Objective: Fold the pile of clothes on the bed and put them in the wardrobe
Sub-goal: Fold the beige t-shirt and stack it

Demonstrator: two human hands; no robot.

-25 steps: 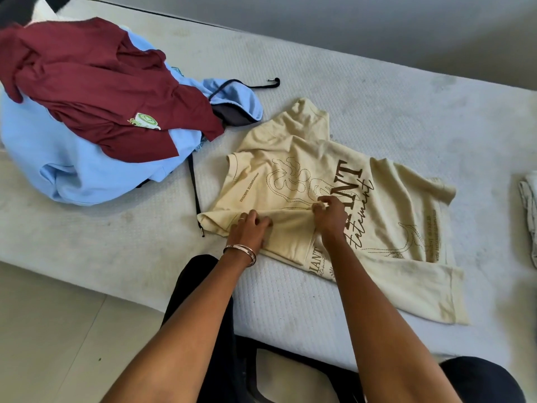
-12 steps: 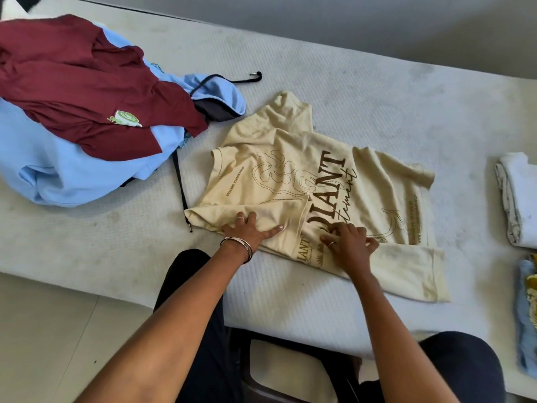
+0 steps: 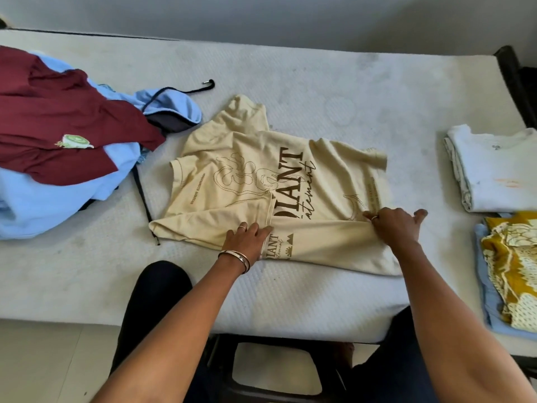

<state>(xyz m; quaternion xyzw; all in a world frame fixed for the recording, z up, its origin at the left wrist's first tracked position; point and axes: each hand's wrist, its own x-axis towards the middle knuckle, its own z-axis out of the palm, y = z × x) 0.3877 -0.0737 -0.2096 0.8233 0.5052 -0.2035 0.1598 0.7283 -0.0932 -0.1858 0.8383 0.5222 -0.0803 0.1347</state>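
Note:
A cream T-shirt (image 3: 255, 175) with brown lettering lies spread on the white mattress (image 3: 319, 82), its near edge folded over toward the middle. My left hand (image 3: 247, 239), with a bangle at the wrist, presses flat on the folded strip near its middle. Further right, my right hand (image 3: 395, 225) lies flat on the same fold, fingers straight and thumb out. At the left sits the unfolded pile: a maroon garment (image 3: 58, 123) over a light blue hoodie (image 3: 43, 205) with a black drawstring.
Folded clothes sit at the right of the mattress: a white garment (image 3: 494, 170) and, nearer, a yellow patterned one on a blue one (image 3: 511, 271). A dark bed frame (image 3: 511, 74) shows at the far right. The pale floor (image 3: 43, 367) lies below the near edge.
My right hand has slid right along the folded strip, smoothing it, and the left hand has flattened out on it. The view has shifted right, showing the folded stacks.

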